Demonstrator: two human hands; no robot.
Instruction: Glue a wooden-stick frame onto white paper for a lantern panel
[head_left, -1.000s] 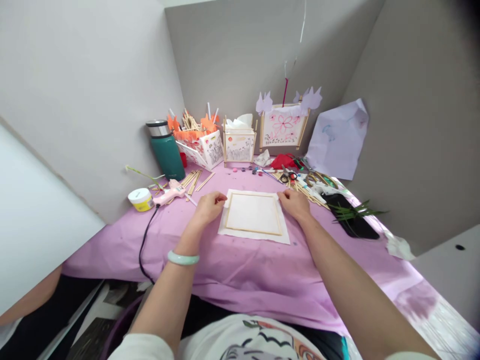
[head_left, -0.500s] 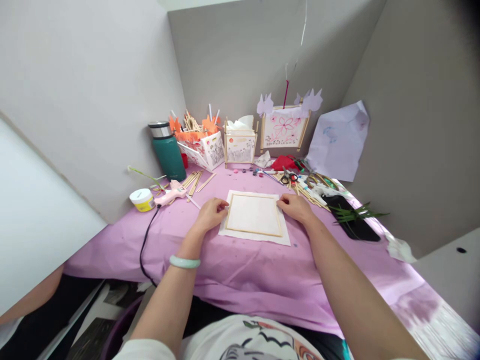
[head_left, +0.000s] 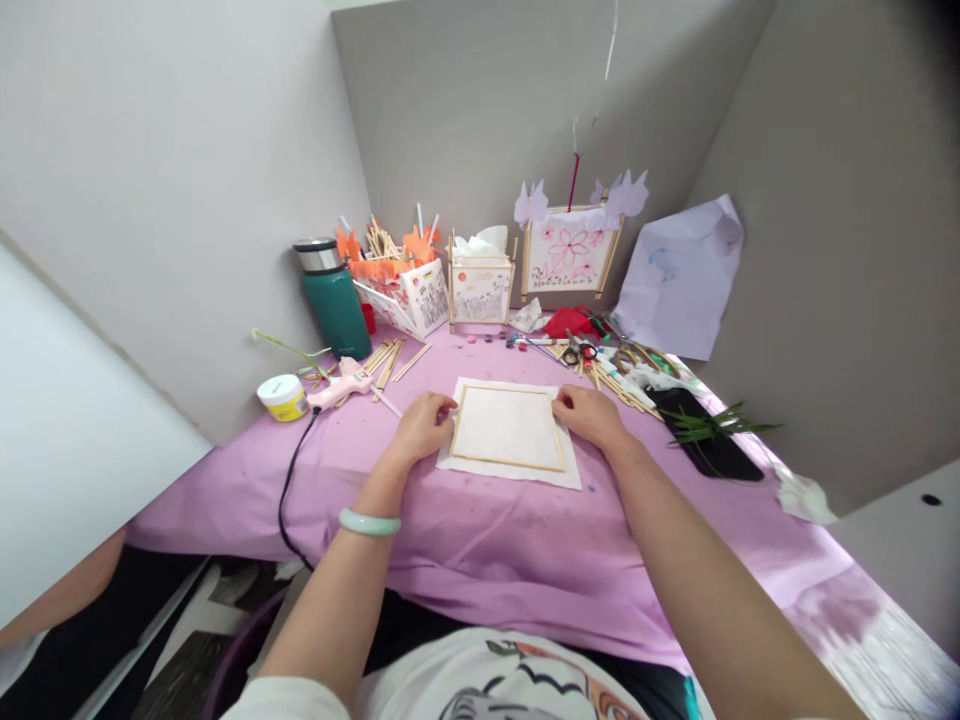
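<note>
A square frame of thin wooden sticks (head_left: 507, 465) lies flat on a white sheet of paper (head_left: 566, 478), whose edges stick out around it. My left hand (head_left: 426, 428) has its fingers curled in at the left side of the frame. At the opposite side, my right hand (head_left: 589, 414) pinches the frame's upper right edge. Both hands rest low on the cloth; the exact grip of the fingertips is partly hidden. To the left of my left hand lies a pink glue gun (head_left: 341, 385) with a white glue stick in it.
A purple cloth (head_left: 337, 490) covers the table. Around its back stand a green bottle (head_left: 337, 312), a decorated stick holder (head_left: 426, 298), a small paper-sided box (head_left: 481, 295) and a hanging lantern (head_left: 570, 250). Scissors (head_left: 579, 352), loose sticks and a black phone (head_left: 705, 440) lie right; a white jar (head_left: 283, 397) left.
The view has shifted very slightly. Both hands, the stick frame and the paper stay in practically the same place.
</note>
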